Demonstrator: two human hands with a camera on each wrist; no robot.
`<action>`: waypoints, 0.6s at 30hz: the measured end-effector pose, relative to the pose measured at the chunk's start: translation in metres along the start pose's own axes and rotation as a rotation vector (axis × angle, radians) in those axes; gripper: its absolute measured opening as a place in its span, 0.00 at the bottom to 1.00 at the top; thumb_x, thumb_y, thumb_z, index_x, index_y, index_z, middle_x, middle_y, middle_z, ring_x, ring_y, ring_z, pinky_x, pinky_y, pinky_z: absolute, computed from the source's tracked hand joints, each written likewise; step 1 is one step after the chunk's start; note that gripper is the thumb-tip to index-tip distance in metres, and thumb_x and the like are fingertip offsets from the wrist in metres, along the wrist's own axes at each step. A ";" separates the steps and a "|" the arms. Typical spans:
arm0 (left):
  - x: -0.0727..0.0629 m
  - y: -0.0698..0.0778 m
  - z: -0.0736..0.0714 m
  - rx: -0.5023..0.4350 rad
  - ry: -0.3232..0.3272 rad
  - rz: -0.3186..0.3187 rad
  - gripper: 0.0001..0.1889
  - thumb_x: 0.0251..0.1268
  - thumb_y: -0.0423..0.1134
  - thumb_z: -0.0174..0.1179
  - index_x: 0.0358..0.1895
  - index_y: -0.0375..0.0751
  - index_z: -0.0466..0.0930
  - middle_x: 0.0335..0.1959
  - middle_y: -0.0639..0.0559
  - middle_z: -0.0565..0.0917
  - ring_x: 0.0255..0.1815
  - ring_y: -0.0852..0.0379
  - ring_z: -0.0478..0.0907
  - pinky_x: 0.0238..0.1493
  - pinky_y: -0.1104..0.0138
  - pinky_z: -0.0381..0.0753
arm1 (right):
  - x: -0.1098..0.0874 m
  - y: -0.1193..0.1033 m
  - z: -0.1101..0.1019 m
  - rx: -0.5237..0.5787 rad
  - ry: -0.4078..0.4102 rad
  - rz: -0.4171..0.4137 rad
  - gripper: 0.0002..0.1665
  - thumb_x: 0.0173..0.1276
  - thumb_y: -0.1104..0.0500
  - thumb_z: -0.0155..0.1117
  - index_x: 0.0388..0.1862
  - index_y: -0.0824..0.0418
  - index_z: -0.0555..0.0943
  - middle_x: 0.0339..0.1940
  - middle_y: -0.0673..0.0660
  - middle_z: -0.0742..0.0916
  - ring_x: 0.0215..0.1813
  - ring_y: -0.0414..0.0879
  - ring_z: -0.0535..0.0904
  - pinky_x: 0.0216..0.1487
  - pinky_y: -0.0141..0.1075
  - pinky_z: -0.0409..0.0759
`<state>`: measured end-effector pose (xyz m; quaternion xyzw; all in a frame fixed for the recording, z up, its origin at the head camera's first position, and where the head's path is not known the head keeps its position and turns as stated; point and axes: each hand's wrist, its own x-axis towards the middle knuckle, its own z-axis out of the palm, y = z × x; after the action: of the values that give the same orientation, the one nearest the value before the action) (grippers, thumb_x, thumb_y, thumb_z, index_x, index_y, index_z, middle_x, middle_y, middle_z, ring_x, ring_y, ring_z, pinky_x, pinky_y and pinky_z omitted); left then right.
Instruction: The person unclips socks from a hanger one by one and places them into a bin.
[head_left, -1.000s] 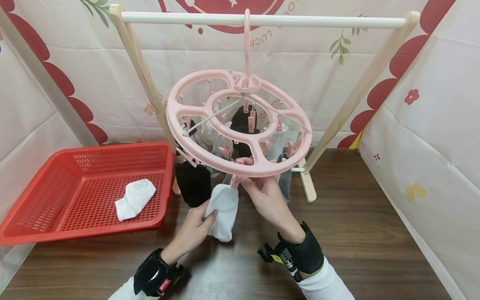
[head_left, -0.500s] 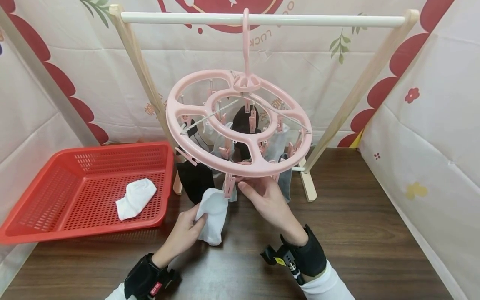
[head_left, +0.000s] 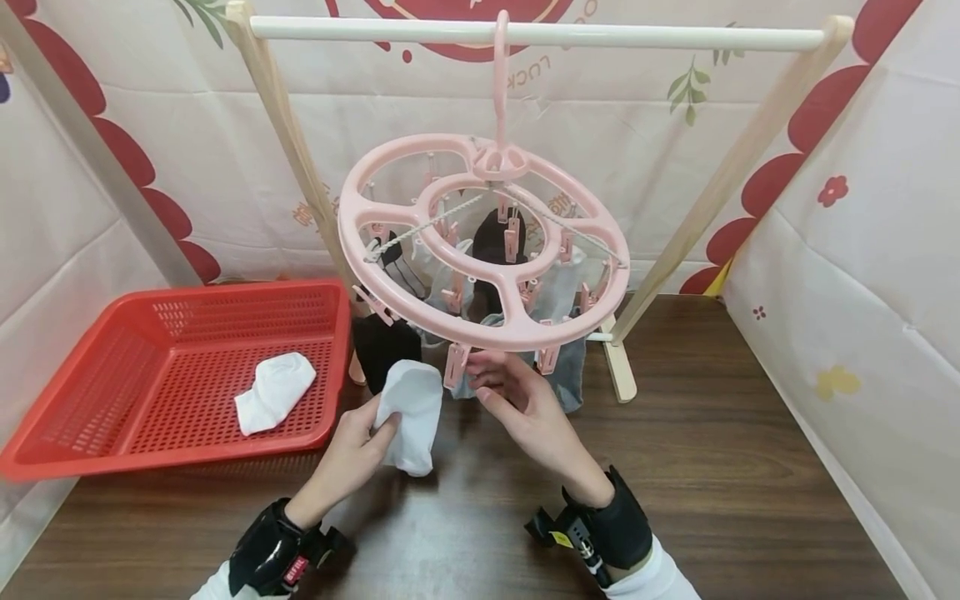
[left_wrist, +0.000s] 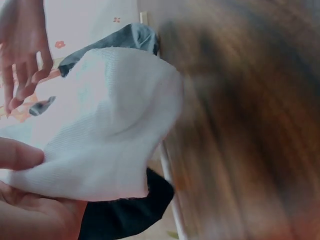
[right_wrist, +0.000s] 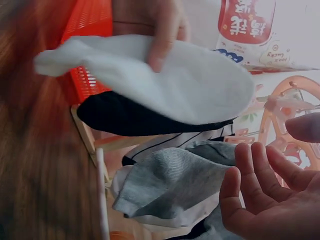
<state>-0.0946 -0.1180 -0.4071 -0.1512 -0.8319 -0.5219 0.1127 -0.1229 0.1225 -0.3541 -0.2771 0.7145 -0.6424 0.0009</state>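
Note:
My left hand (head_left: 352, 446) pinches a white sock (head_left: 411, 417) between thumb and fingers, below the front left of the pink round clip hanger (head_left: 480, 333). Seen from the left wrist, the ribbed white sock (left_wrist: 115, 115) spreads out flat past the thumb. Beside the sock's upper end dangles a pink clothespin (head_left: 456, 365), apart from it. Just right of that clothespin is my right hand (head_left: 528, 404), its fingers loosely bent under the rim. The right wrist view has nothing between the thumb and fingers of the right hand (right_wrist: 280, 195); a grey sock (right_wrist: 170, 180) hangs beyond them.
A red basket (head_left: 217, 454) with another white sock (head_left: 276, 392) inside stands at left. Black socks (head_left: 386, 346) and grey ones hang from the hanger. A wooden stand (head_left: 720, 183) with a white bar (head_left: 645, 36) carries it above the brown table (head_left: 735, 467).
My left hand has drawn the white sock left, away from the clothespin. The right hand has lowered slightly from the rim and its fingers have loosened.

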 end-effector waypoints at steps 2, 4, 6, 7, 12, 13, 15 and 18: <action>0.001 0.002 -0.004 0.008 0.012 0.016 0.14 0.63 0.23 0.55 0.51 0.31 0.79 0.41 0.41 0.84 0.37 0.53 0.81 0.34 0.60 0.81 | -0.002 0.003 0.000 -0.001 0.010 -0.011 0.20 0.68 0.72 0.56 0.59 0.69 0.73 0.50 0.68 0.80 0.51 0.55 0.77 0.51 0.38 0.77; 0.003 0.003 -0.009 0.009 0.026 0.028 0.13 0.64 0.23 0.55 0.50 0.31 0.79 0.41 0.41 0.84 0.37 0.53 0.81 0.34 0.61 0.81 | -0.004 0.006 -0.002 0.004 0.021 -0.014 0.19 0.68 0.73 0.56 0.58 0.70 0.73 0.50 0.70 0.80 0.51 0.55 0.77 0.52 0.38 0.77; 0.004 0.005 -0.015 0.005 0.043 0.025 0.11 0.65 0.23 0.54 0.49 0.31 0.80 0.41 0.41 0.85 0.37 0.53 0.81 0.34 0.62 0.81 | -0.005 0.007 -0.003 0.009 0.023 -0.004 0.19 0.68 0.73 0.55 0.58 0.71 0.73 0.50 0.70 0.80 0.52 0.56 0.77 0.52 0.38 0.76; 0.005 0.007 -0.019 0.002 0.050 0.024 0.11 0.65 0.24 0.54 0.49 0.30 0.80 0.41 0.41 0.84 0.38 0.53 0.81 0.34 0.63 0.80 | -0.006 0.008 -0.004 0.009 0.024 0.001 0.19 0.68 0.73 0.55 0.58 0.71 0.73 0.50 0.70 0.80 0.52 0.56 0.77 0.53 0.38 0.76; 0.011 0.016 -0.034 0.013 0.075 0.016 0.11 0.67 0.25 0.53 0.50 0.28 0.78 0.43 0.38 0.83 0.39 0.49 0.81 0.35 0.61 0.81 | -0.007 0.008 -0.006 0.005 0.021 0.027 0.18 0.68 0.72 0.55 0.57 0.71 0.72 0.51 0.67 0.80 0.53 0.57 0.77 0.53 0.38 0.76; 0.013 0.017 -0.036 0.015 0.077 0.015 0.12 0.68 0.25 0.53 0.51 0.28 0.78 0.44 0.37 0.83 0.40 0.49 0.81 0.35 0.60 0.81 | -0.008 0.008 -0.006 0.005 0.020 0.028 0.18 0.68 0.72 0.55 0.57 0.71 0.72 0.51 0.67 0.80 0.53 0.57 0.77 0.53 0.38 0.76; 0.016 0.020 -0.041 0.018 0.082 0.016 0.12 0.69 0.26 0.52 0.52 0.28 0.77 0.44 0.36 0.83 0.40 0.47 0.81 0.35 0.58 0.81 | -0.009 0.010 -0.006 -0.002 0.017 0.030 0.18 0.68 0.72 0.55 0.57 0.71 0.73 0.51 0.67 0.80 0.52 0.57 0.78 0.53 0.38 0.77; 0.022 0.024 -0.049 0.025 0.104 0.012 0.12 0.70 0.26 0.51 0.53 0.28 0.76 0.45 0.35 0.82 0.41 0.46 0.81 0.35 0.59 0.81 | -0.010 0.012 -0.007 -0.013 0.005 0.032 0.18 0.68 0.72 0.56 0.57 0.71 0.73 0.50 0.68 0.80 0.51 0.59 0.78 0.52 0.38 0.77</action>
<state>-0.1043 -0.1496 -0.3583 -0.1274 -0.8306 -0.5178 0.1608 -0.1213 0.1331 -0.3679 -0.2639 0.7231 -0.6384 0.0074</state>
